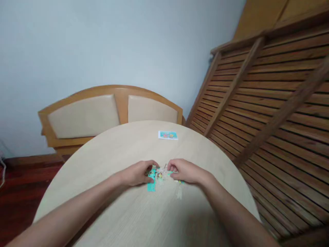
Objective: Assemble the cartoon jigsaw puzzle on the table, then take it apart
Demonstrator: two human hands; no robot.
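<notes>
Where left hand curls, flat turquoise pieces lie.

Tabletop, smooth and matt with fine wood grain; turquoise pieces, card-like; picture card, paper-like; slatted panel, bare wood; backrest, smooth wood with leather-like inserts; wall, matt; floor, faintly glossy wood.

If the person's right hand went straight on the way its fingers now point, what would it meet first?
The right hand would probably meet the small, flat, multicoloured pieces before reaching the left hand; its height over the pale, round, wood-grain table is unclear.
</notes>
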